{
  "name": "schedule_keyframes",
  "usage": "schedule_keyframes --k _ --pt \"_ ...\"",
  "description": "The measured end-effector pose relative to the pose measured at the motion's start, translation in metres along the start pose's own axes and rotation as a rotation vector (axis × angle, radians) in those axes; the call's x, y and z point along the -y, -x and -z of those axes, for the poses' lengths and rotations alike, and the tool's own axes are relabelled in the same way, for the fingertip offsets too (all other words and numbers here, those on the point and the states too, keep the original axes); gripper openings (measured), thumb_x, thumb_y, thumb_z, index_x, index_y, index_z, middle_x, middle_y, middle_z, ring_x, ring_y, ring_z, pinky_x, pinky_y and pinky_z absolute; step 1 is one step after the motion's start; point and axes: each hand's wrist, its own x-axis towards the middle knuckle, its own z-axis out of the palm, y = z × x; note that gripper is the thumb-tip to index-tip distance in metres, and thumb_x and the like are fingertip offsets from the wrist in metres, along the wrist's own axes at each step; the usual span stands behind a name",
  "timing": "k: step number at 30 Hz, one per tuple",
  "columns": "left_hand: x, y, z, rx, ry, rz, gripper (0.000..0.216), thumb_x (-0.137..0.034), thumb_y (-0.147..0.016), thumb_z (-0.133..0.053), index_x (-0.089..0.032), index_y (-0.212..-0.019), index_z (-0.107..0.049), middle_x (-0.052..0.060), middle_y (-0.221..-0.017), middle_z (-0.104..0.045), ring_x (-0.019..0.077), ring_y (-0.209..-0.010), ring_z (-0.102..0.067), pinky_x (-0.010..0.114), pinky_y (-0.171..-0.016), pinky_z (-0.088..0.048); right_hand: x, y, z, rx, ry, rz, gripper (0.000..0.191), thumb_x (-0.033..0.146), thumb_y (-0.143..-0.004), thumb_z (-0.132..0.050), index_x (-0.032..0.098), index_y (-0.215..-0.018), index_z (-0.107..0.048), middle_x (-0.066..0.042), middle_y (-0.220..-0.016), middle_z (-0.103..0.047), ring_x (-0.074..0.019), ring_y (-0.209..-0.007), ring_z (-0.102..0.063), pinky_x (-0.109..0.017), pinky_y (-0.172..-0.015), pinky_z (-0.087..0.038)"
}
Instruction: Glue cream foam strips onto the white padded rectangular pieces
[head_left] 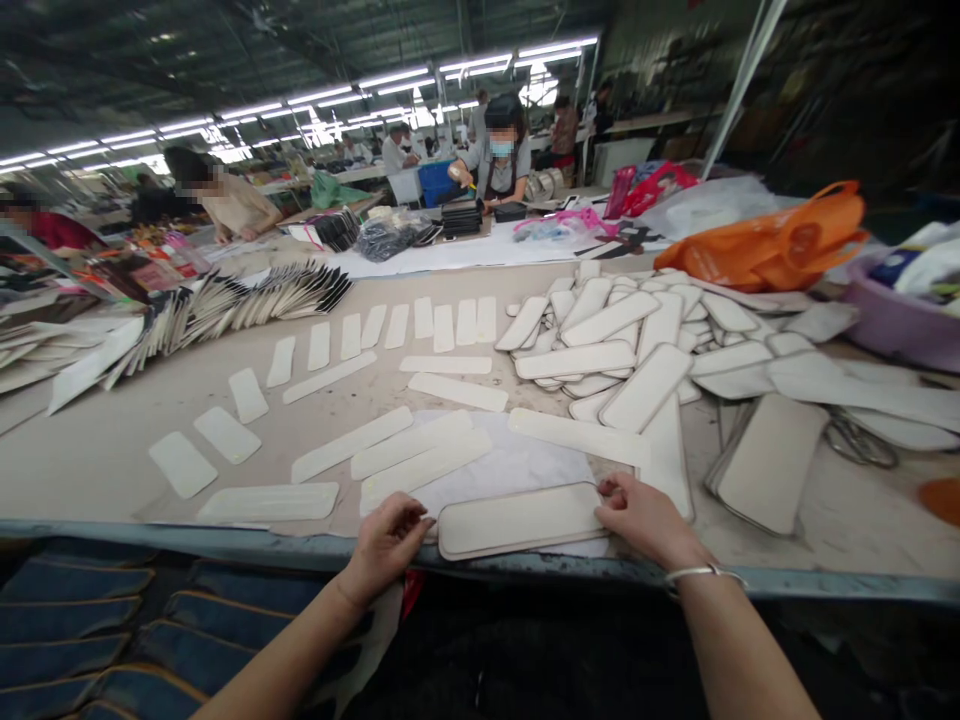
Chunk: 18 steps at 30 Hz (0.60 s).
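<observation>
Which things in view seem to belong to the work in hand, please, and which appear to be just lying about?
Likely in the work:
dark-edged pale panel, its right end at the right hand, its left end near the left hand
loose pale strips
heap of dark-edged panels

Probably just lying about:
orange bag
purple basin

A dark ceiling (112, 60) spreads across the upper left of the frame. Below it, rows of white strip lights (328, 98) slant from the left edge to the upper middle. A pale pole (739, 95) leans at upper right, beside deep shadow. Another table (660, 121) stands left of it. The pale surface (75, 465), stained and blue-grey along its front edge, fills the centre.
</observation>
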Motion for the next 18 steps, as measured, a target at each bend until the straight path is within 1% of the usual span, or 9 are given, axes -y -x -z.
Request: schedule_keyframes --k 2,4,6,7,9,13,18 --pt "-0.005 0.000 0.004 0.034 -0.025 -0.191 0.013 -0.020 -0.083 -0.058 -0.018 -0.095 -0.059 0.004 -0.082 -0.058 0.0109 -0.068 -0.057 0.022 -0.059 -0.049 0.001 0.001 0.000 -0.007 -0.009 -0.003 0.023 0.021 -0.066 -0.056 0.021 -0.089 -0.056 0.003 -0.068 -0.066 -0.0147 -0.065 -0.058 -0.026 -0.060 -0.037" --pt "-0.007 0.000 0.005 0.143 -0.065 -0.365 0.023 -0.017 -0.082 -0.059 -0.019 -0.105 -0.060 0.008 -0.094 -0.061 0.0153 -0.084 -0.060 0.028 -0.071 -0.052 0.001 0.003 0.001 -0.016 -0.034 -0.003 0.023 0.020 -0.065 -0.056 0.021 -0.088 -0.056 0.003 -0.068 -0.066 -0.0144 -0.066 -0.059 -0.025 -0.061 -0.038" --pt "-0.005 0.001 0.004 0.254 -0.107 -0.465 0.028 -0.016 -0.082 -0.059 -0.020 -0.110 -0.061 0.010 -0.102 -0.062 0.0189 -0.095 -0.058 0.033 -0.081 -0.052 0.002 0.004 0.001 -0.029 -0.068 0.005 0.022 0.018 -0.065 -0.056 0.021 -0.086 -0.057 0.003 -0.068 -0.066 -0.0140 -0.067 -0.059 -0.024 -0.062 -0.038" --pt "-0.002 0.001 0.003 0.287 -0.123 -0.493 0.029 -0.016 -0.083 -0.059 -0.020 -0.111 -0.061 0.010 -0.103 -0.062 0.0196 -0.098 -0.058 0.034 -0.084 -0.052 0.002 0.005 0.000 -0.038 -0.083 0.008 0.022 0.018 -0.065 -0.056 0.021 -0.086 -0.057 0.003 -0.067 -0.066 -0.0138 -0.067 -0.059 -0.024 -0.062 -0.038" --pt "0.004 0.001 0.000 0.307 -0.141 -0.524 0.028 -0.017 -0.083 -0.059 -0.020 -0.111 -0.062 0.010 -0.103 -0.063 0.0199 -0.099 -0.058 0.033 -0.085 -0.052 0.001 0.005 0.000 -0.054 -0.106 0.006 0.022 0.017 -0.064 -0.056 0.020 -0.086 -0.057 0.003 -0.066 -0.065 -0.0134 -0.066 -0.058 -0.023 -0.062 -0.038" --pt "0.010 0.000 -0.003 0.276 -0.166 -0.570 0.028 -0.020 -0.085 -0.058 -0.022 -0.113 -0.063 0.008 -0.103 -0.065 0.0190 -0.099 -0.059 0.030 -0.084 -0.053 0.000 0.005 -0.002 -0.062 -0.133 -0.005 0.023 0.015 -0.063 -0.056 0.020 -0.085 -0.058 0.003 -0.066 -0.065 -0.0128 -0.065 -0.058 -0.023 -0.062 -0.038" --pt "0.013 0.001 -0.005 0.249 -0.191 -0.616 0.032 -0.021 -0.085 -0.058 -0.023 -0.116 -0.061 0.008 -0.105 -0.066 0.0191 -0.100 -0.059 0.030 -0.084 -0.053 0.002 0.005 -0.001 -0.068 -0.126 -0.007 0.024 0.013 -0.062 -0.056 0.019 -0.085 -0.059 0.003 -0.066 -0.064 -0.0131 -0.066 -0.057 -0.023 -0.063 -0.038"
